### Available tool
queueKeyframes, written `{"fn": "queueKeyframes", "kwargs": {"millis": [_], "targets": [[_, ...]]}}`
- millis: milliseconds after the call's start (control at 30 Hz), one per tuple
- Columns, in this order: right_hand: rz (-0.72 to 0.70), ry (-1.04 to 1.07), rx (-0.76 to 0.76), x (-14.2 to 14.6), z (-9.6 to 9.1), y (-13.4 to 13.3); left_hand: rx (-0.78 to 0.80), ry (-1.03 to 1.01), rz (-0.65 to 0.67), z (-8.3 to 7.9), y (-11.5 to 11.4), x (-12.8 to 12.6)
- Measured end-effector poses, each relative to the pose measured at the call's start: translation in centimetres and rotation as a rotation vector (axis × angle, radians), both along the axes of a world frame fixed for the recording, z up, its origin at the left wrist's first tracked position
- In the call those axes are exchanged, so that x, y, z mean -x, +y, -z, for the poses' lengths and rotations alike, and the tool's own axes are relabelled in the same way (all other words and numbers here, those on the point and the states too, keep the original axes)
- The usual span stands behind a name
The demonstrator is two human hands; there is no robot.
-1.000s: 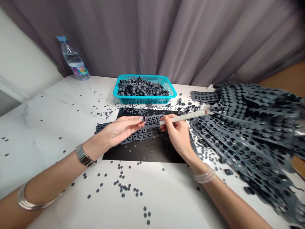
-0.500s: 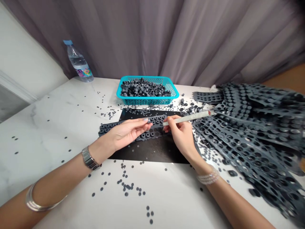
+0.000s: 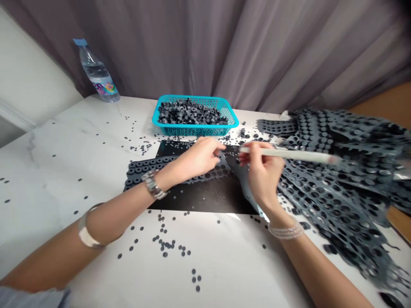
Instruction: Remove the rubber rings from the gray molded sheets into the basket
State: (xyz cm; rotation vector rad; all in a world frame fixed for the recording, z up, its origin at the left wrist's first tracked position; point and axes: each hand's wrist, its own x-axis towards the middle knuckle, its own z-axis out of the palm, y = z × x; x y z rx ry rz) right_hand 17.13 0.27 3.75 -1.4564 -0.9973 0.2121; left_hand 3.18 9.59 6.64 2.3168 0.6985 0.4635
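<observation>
Underneath closed left fingers (image 3: 213,146) lies a holed grey rubber strip (image 3: 144,166), right fingers (image 3: 248,157) clamping a pale rod (image 3: 295,155).

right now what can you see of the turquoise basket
The turquoise plastic basket is a shallow rectangular tray with perforated lattice walls, sitting flat at the far side of the white marble-look table. It holds a heap of dark grey ring-shaped pieces, probably rubber. No hand touches it.
</observation>
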Motion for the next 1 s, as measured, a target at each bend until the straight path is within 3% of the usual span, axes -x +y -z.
{"fn": "queueKeyframes", "kwargs": {"millis": [100,167,400,767,900,1000], "targets": [[-0.315,-0.005,0.214,1.4,0.8,0.1,-0.085,0.135,0.059,1.1,0.1,3.1],[-0.404,-0.013,0.297,2.2,1.2,0.2,-0.095,0.171,0.062,1.9,0.2,4.6],[-0.448,-0.052,0.357,2.7,1.0,0.0,-0.095,0.199,0.039,3.3,-0.3,5.1],[-0.446,-0.362,0.344,3.2,1.2,0.0,-0.122,0.197,0.056,2.9,-1.0,4.8],[-0.434,-0.466,0.349,3.7,1.4,-0.1,-0.202,0.211,-0.021,2.2,-1.9,4.5],[-0.404,-0.490,0.365,3.9,1.4,-0.2,-0.119,0.183,-0.058,1.4,-2.4,4.8]]}}
